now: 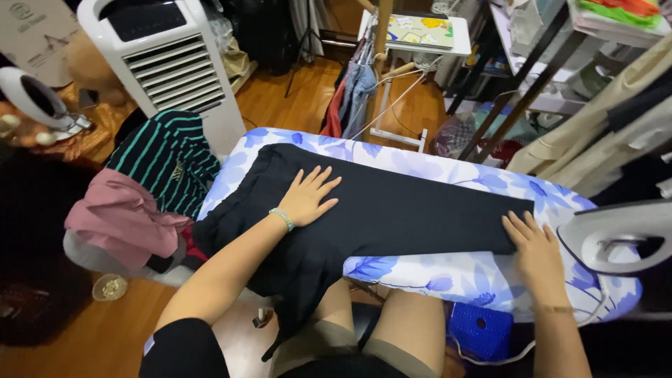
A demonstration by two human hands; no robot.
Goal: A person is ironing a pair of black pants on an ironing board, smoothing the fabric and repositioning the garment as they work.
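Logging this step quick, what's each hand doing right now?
Left hand: open, flat on the black garment, holding nothing.
Right hand: open, fingers on the garment's end, gripping nothing.

Iron just beside right hand

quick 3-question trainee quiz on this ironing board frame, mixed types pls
1. True or false: the left hand lies flat on the black garment.
2. The right hand touches the garment's: A) near end by the iron B) middle C) far end by the striped shirt
3. What pattern covers the ironing board?

Key: 1 true. 2 A. 3 blue flowers on white.
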